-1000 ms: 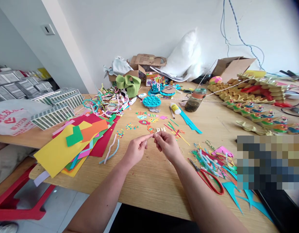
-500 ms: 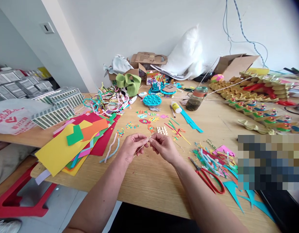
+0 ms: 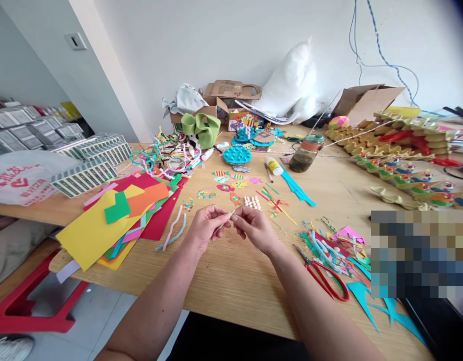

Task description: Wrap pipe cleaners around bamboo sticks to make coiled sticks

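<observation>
My left hand and my right hand meet at the fingertips over the wooden table. Both are closed in a pinch on a tiny pale piece between them, too small to name. Just beyond my fingers lie an orange paper fish and rows of small cream pieces. Further back are a red paper fish and other coloured fish. Thin paper strips lie to the right of the cream pieces, and small coloured dots lie to the left.
Red-handled scissors lie at the right beside paper scraps. Coloured sheets are stacked at the left. Behind stand a glue bottle, a glass jar and a blue disc. Egg trays sit at the back right.
The view has shifted slightly, so the scene sits a little further right. My hands stay pinched together at nearly the same spot, with only a small movement of the fingers.
</observation>
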### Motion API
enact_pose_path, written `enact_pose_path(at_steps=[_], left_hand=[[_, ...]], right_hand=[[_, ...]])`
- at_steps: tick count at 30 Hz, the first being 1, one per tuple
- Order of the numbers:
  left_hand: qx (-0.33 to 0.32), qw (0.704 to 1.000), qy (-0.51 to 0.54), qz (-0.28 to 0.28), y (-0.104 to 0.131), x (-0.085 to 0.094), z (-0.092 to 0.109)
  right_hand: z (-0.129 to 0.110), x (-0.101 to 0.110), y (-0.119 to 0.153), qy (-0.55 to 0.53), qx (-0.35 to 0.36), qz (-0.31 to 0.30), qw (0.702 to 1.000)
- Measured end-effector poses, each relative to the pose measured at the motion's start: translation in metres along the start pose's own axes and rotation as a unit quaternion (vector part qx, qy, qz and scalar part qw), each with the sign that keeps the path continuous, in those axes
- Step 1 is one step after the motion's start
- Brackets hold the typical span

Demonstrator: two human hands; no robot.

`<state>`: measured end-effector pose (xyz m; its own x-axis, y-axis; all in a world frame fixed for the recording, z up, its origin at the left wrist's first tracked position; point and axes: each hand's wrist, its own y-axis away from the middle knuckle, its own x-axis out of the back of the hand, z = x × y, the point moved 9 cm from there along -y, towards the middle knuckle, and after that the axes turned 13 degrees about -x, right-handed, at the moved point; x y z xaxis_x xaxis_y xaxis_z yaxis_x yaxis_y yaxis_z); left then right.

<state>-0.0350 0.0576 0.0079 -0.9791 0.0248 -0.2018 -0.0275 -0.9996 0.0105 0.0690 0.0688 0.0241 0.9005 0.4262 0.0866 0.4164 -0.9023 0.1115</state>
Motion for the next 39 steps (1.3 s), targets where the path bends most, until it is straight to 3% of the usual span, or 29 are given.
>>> enact_pose_path(at_steps=[8,17,24,28,35,39], left_hand=[[-0.046,0.998,-0.046,0.007,-0.002,0.001,0.005],[-0.09,0.994,-0.052,0.023,0.0,0.0,0.015],[-0.044,0.999,-0.02,0.009,-0.002,0.0,0.006],[-0.072,0.996,-0.038,0.019,-0.002,0.002,0.01],[-0.092,0.995,-0.033,0.021,-0.003,0.004,0.01],[-0.095,0.994,-0.041,0.026,-0.003,0.005,0.012]], right_hand=[[-0.004,0.001,0.002,0.035,0.025,0.051,0.998],[-0.008,0.003,0.004,0.015,0.016,0.066,0.998],[-0.007,0.004,0.005,0.003,0.019,0.074,0.997],[-0.007,0.004,0.005,0.011,0.025,0.092,0.995],[0.0,-0.003,0.001,-0.07,-0.01,0.031,0.997],[0.002,-0.003,0.0,-0.07,-0.008,0.028,0.997]])
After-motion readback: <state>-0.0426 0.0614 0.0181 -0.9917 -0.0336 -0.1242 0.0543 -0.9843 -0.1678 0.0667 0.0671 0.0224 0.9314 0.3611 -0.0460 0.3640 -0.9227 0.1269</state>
